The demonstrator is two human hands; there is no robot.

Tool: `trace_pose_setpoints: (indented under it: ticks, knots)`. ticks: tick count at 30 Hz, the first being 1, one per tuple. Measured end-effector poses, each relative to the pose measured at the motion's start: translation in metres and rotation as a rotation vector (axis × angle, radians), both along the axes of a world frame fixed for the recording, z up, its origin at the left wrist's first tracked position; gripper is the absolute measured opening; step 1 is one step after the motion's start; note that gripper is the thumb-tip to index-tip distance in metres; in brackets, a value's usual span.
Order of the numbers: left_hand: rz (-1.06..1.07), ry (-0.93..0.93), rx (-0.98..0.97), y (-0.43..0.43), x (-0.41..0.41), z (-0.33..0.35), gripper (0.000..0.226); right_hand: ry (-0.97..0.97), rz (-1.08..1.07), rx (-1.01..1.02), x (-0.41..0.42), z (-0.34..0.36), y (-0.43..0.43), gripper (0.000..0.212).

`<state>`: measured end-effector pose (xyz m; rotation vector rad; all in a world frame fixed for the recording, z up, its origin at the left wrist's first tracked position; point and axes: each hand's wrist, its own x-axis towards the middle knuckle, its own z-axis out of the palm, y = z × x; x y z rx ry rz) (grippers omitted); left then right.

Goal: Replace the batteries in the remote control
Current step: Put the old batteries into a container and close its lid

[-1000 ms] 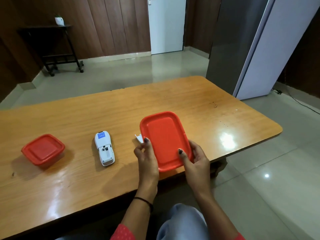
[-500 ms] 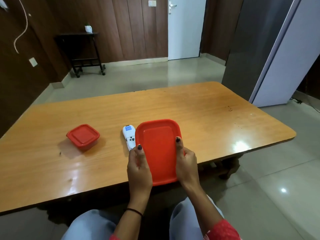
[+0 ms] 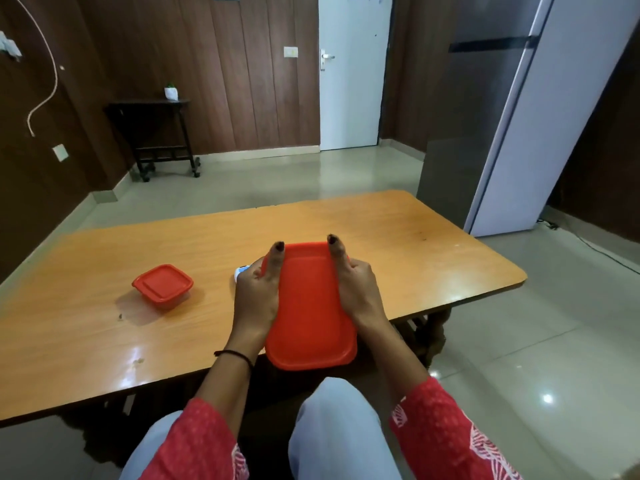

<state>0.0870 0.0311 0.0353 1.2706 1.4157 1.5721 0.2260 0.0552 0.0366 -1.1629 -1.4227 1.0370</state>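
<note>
An orange-red plastic tray [image 3: 310, 306] is held up in front of me, lifted above the near edge of the wooden table [image 3: 398, 244]. My left hand [image 3: 258, 292] grips its left side and my right hand [image 3: 358, 289] grips its right side, thumbs lying along the tray's face. The white remote control [image 3: 240, 270] lies on the table behind my left hand; only a small blue-and-white corner of it shows. No batteries are visible.
A small red lidded container [image 3: 162, 285] sits on the table to the left. A black side table [image 3: 152, 133] stands by the far wall, a white door [image 3: 349, 71] behind, and a grey refrigerator [image 3: 512, 109] at the right. My knees show below the table edge.
Both hands have raised the tray off the table and brought it nearer to me. The view has tilted up, and the remote is now almost hidden behind my left hand.
</note>
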Motion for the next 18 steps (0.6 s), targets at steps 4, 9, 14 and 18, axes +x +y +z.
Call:
trace_pose_setpoints:
  ticks: [4, 9, 14, 18]
  knots:
    - [-0.090, 0.042, 0.000, -0.005, 0.029, 0.018, 0.077, 0.108, -0.042, -0.043, 0.029, -0.002, -0.007, 0.070]
    - [-0.236, 0.003, -0.247, 0.011, 0.072, 0.031, 0.057, 0.178, -0.320, -0.138, 0.075, 0.005, 0.009, 0.069]
    - [-0.356, -0.205, -0.457, 0.050, 0.117, -0.009, 0.064, 0.311, -0.459, -0.296, 0.134, -0.003, 0.068, 0.078]
    - [-0.333, -0.302, -0.469, 0.129, 0.153, -0.046, 0.060, 0.213, -0.442, -0.289, 0.167, -0.042, 0.145, 0.066]
